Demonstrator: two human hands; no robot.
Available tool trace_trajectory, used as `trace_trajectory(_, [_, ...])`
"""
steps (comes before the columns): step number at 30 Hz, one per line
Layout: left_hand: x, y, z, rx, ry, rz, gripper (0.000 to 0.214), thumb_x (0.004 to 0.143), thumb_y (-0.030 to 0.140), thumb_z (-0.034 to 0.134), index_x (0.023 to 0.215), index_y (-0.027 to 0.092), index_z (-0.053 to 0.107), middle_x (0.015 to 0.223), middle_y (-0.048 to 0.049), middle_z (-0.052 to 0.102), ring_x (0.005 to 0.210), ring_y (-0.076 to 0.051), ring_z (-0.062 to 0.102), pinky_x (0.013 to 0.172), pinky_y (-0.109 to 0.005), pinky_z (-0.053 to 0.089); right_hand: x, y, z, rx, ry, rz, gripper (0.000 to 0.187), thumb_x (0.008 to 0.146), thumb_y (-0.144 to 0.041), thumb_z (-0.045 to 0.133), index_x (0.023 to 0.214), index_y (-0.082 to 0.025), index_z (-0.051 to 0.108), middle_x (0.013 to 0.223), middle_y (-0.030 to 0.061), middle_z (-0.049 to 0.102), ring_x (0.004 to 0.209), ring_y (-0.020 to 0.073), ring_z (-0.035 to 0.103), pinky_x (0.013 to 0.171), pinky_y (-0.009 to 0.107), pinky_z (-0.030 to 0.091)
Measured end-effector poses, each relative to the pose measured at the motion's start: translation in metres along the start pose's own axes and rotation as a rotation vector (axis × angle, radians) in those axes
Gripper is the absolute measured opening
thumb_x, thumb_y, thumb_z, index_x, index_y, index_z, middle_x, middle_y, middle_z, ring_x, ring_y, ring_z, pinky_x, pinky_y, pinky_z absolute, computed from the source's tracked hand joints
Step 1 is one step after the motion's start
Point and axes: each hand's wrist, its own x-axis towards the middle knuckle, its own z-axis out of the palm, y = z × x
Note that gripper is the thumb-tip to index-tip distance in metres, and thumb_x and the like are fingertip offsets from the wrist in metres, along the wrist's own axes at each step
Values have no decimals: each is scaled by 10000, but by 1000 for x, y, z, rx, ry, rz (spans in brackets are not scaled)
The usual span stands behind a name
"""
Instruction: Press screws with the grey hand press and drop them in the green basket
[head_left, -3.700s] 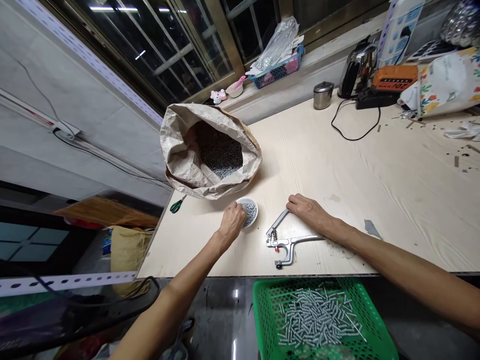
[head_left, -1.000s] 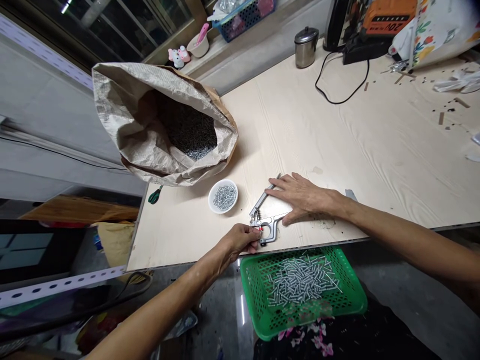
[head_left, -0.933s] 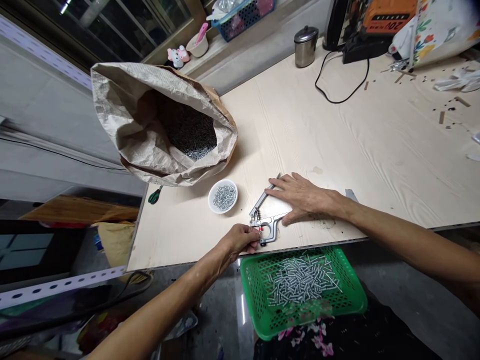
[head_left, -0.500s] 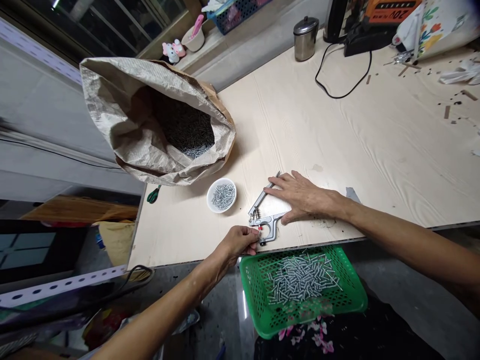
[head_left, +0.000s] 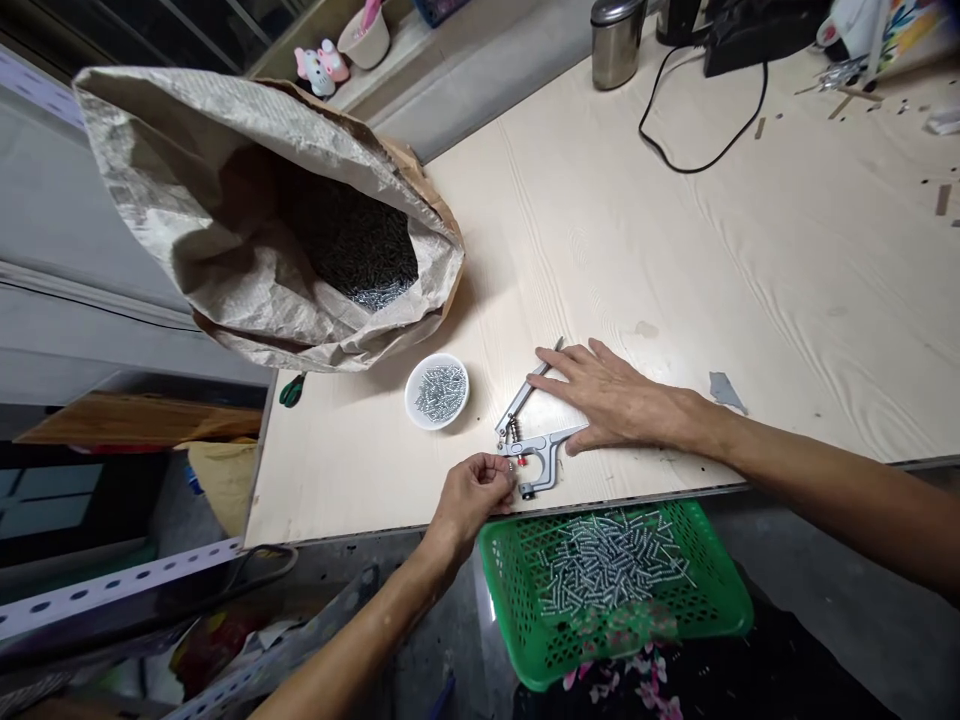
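Observation:
Grey snap-fastener pliers (head_left: 551,455) lie on the table near its front edge, handles spread, with a coil spring and a red tip at the jaw. My right hand (head_left: 611,400) holds them with long, spread fingers: fingertips lie over the upper handle and the thumb rests by the lower one. At the jaw's left side, my left hand (head_left: 476,490) is closed in a pinch. A small silver metal piece shows at its fingertips, mostly hidden. Just beyond is a white bowl (head_left: 414,408) of small silver metal pieces. Below the edge sits a green basket (head_left: 517,655) with many ridged silver screws.
A large open sack (head_left: 172,250) of dark metal pieces stands at the back left. Green-handled scissors (head_left: 292,390) lie near the left edge. A metal canister (head_left: 615,50), a black cable (head_left: 701,170) and a grey scrap (head_left: 726,390) are farther off.
The camera view has shifted and come slightly nearer. My left hand has drawn a little left from the red tip, still pinched. My right hand stays on the pliers, which remain spread.

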Motion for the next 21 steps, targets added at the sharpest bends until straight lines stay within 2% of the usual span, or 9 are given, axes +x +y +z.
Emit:
trace_trajectory(3, [-2, 0, 0, -82, -39, -57, 315, 596, 305, 762, 792, 104, 620, 541, 39, 559, 475, -58, 489, 508, -185, 432, -7, -7, -1, -3, 65, -25, 433, 795, -464, 663, 1106, -180, 562, 1181, 129, 525, 1062, 296, 453, 844, 414, 388])
trace_trajectory(5, [-4, 0, -1, -138, -63, -78, 332, 604, 350, 777, 757, 97, 626, 534, 35, 554, 470, -46, 474, 502, -169, 410, -13, -13, 2, 1, 66, -62, 180, 871, -351, 591, 915, -176, 593, 989, 91, 564, 929, 240, 466, 756, 354, 367])
trace_trajectory(6, [-5, 0, -1, -164, -71, -86, 346, 605, 373, 783, 741, 96, 628, 535, 33, 553, 471, -41, 469, 498, -164, 401, -16, -15, 5, 7, 63, -81, 134, 901, -297, 546, 858, -177, 587, 921, 74, 562, 877, 219, 458, 727, 340, 349])
trace_trajectory(11, [-6, -1, -1, -196, -92, -103, 386, 587, 416, 811, 725, 91, 657, 543, 22, 555, 491, -44, 465, 473, -155, 370, -30, -24, 18, 35, 93, -154, 233, 946, -115, 364, 794, -159, 535, 829, 54, 534, 770, 184, 397, 667, 320, 306])
trace_trajectory(18, [-9, -6, 1, -140, -68, -27, 326, 615, 394, 794, 670, 106, 654, 546, 19, 556, 502, -56, 466, 511, -180, 392, -39, -33, 21, -78, 281, -241, 284, 952, -86, 329, 806, -148, 565, 779, 52, 541, 726, 181, 378, 640, 322, 310])
trace_trajectory(21, [-11, -8, 2, -105, -51, -2, 314, 618, 387, 784, 688, 107, 661, 575, 17, 570, 523, -65, 482, 540, -193, 408, -39, -34, 21, -121, 324, -242, 290, 948, -75, 338, 787, -152, 566, 768, 48, 548, 718, 179, 382, 627, 320, 306])
